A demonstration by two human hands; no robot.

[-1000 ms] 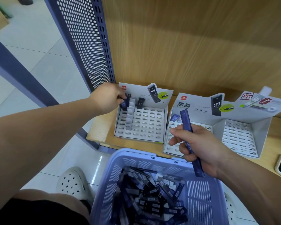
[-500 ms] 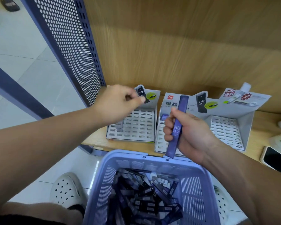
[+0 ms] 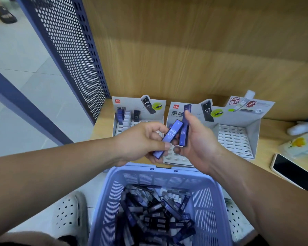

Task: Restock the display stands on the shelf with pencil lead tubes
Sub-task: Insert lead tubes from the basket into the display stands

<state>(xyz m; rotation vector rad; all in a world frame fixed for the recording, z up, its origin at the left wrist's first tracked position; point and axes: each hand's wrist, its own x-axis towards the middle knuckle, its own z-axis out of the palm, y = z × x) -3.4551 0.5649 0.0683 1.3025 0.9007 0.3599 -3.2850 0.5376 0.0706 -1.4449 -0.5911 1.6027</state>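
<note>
Wooden shelf (image 3: 267, 134), left hand (image 3: 140, 141) pinching tilted tube (image 3: 170, 136), right hand (image 3: 197, 139) clasping upright tube (image 3: 183, 132)

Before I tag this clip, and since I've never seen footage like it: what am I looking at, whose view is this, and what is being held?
There is no machine here. These are a person's two bare hands, filmed by one wide-angle camera worn on the head, looking forward and down. The left hand pinches a slanted tube marked HB 0.7. The right hand grips an upright tube. Below the hands is a lilac basket full of loose tubes. Beyond it, on the wooden shelf, stand three white display stands. The left stand has a few tubes at its back. A phone lies near the right edge of the shelf.
</note>
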